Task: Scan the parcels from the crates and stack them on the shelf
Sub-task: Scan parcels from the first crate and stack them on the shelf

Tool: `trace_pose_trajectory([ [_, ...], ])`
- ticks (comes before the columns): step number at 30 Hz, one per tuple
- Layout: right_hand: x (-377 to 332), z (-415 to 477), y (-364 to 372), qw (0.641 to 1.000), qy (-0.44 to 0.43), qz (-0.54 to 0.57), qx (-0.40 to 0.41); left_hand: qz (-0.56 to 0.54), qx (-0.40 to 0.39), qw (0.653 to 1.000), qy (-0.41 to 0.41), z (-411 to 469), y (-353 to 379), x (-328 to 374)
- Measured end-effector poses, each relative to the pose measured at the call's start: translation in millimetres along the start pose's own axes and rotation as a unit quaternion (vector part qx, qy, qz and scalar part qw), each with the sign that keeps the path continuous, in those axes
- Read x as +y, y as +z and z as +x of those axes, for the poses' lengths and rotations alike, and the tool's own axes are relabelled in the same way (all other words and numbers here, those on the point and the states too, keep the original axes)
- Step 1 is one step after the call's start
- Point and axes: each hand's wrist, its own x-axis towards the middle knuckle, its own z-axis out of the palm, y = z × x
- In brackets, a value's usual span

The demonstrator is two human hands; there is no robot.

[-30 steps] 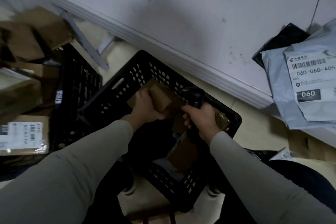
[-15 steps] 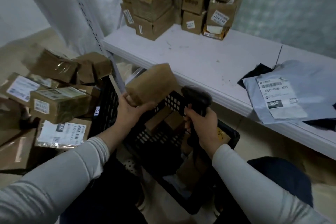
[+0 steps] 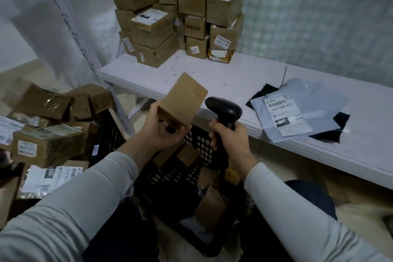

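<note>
My left hand [image 3: 161, 130] grips a small plain brown cardboard parcel [image 3: 182, 100] from below, tilted, above the black plastic crate [image 3: 197, 140]. My right hand [image 3: 229, 140] holds the handle of a black barcode scanner [image 3: 225, 110], whose head sits just right of the parcel. No label shows on the parcel's visible faces. More brown parcels [image 3: 189, 155] lie inside the crate. The white shelf [image 3: 212, 78] runs behind, with a stack of brown boxes [image 3: 174, 17] at its back left.
A grey mailer bag with a label [image 3: 287, 115] and black bags [image 3: 338, 127] lie on the shelf at right. A heap of taped boxes [image 3: 49, 144] fills a second crate at left. A white perforated shelf post [image 3: 85, 47] stands between them.
My left hand lifted the brown parcel out of the crate and up beside the scanner. The view rose from the crate to the shelf and its stacked boxes.
</note>
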Motion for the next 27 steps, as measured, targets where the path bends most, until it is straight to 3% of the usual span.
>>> trace_pose_trajectory([
  [12,-4.0,5.4,-13.9,0.999,0.022,0.008,0.028,0.074,-0.026,0.997,0.018,29.0,42.9,16.7],
  [19,-6.6,6.7,-14.6,0.999,0.026,0.012,0.021,0.090,0.068,0.993,0.043,37.4,43.9,14.5],
  [27,-16.6,2.2,-8.6,1.000,0.016,0.020,-0.013,0.009,0.038,0.997,0.062,36.9,25.5,20.6],
])
